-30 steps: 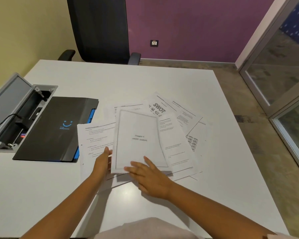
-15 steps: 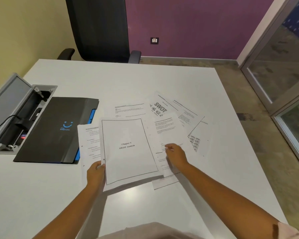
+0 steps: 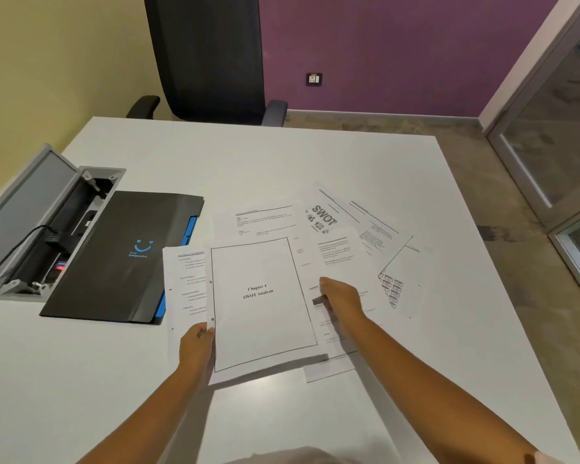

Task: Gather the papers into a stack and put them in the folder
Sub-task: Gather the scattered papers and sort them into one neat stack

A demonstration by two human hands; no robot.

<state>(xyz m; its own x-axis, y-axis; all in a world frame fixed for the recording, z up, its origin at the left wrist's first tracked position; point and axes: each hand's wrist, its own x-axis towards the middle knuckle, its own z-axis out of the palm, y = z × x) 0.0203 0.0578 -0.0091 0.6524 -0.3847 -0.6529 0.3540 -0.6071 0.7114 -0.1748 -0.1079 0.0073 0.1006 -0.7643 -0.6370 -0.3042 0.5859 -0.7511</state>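
Several printed papers lie fanned out on the white table [image 3: 315, 155]. My left hand [image 3: 196, 343] grips the left edge of the "Chapter 4 SWOT Analysis" cover sheet [image 3: 260, 303], which is lifted a little above the sheets under it. My right hand [image 3: 340, 296] rests flat on a text page [image 3: 340, 252] just right of the cover sheet, with its fingers together. A "SWOT" page [image 3: 322, 217] and further sheets [image 3: 395, 262] spread out to the right. The black folder [image 3: 114, 259] with a blue smiley lies shut to the left of the papers.
An open grey cable box [image 3: 47, 209] with plugs and a cord is set into the table left of the folder. A black office chair [image 3: 208, 58] stands at the far edge. The table's right edge drops to the floor by a glass door [image 3: 556, 128].
My left hand drew the cover sheet to the left and holds it raised. My right hand left its lower edge and moved right onto the text page.
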